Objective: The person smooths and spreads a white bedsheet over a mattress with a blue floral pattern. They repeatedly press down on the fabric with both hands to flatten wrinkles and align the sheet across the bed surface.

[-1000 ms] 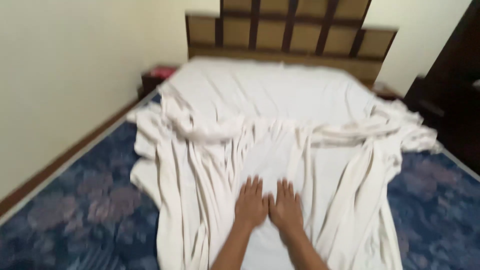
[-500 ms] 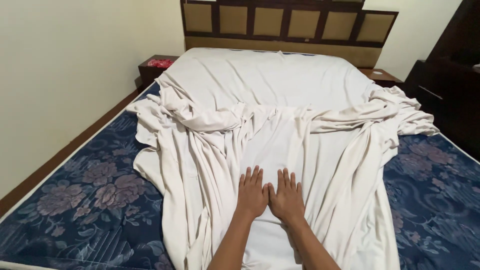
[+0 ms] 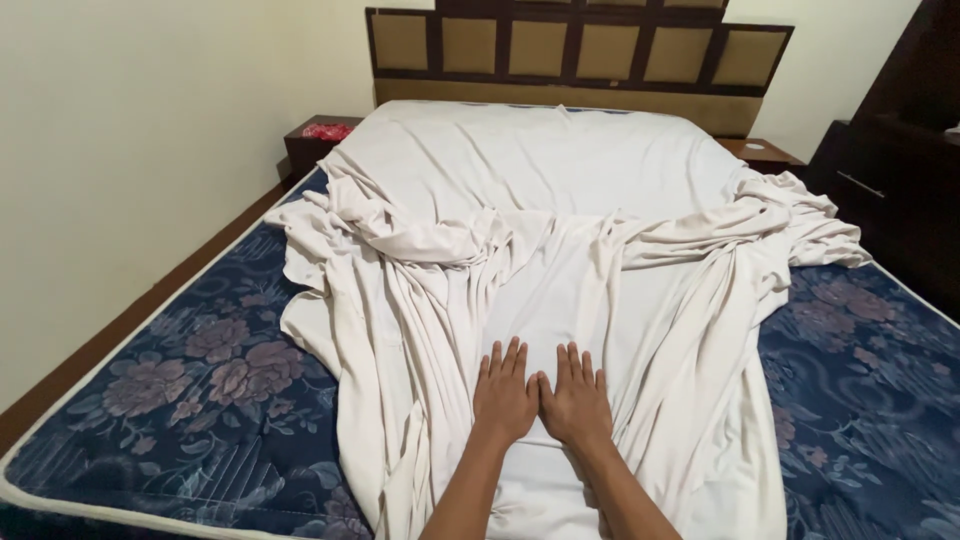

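Note:
A rumpled cream-white sheet [image 3: 540, 230] lies across a blue floral mattress [image 3: 190, 380], smooth near the headboard and bunched in long folds down the middle. My left hand [image 3: 504, 390] and my right hand [image 3: 574, 395] rest flat on the sheet side by side, thumbs touching, fingers spread and pointing toward the headboard. Neither hand grips the cloth. Both forearms reach in from the bottom edge of the view.
A dark wooden headboard with tan panels [image 3: 580, 55] stands at the far end. A low nightstand [image 3: 315, 140] with something red on it sits at the far left, another nightstand [image 3: 765, 152] at the far right. A dark cabinet [image 3: 900, 170] stands on the right. A pale wall runs along the left.
The view has steadied and sharpened. My two hands stay flat together on the sheet in nearly the same place.

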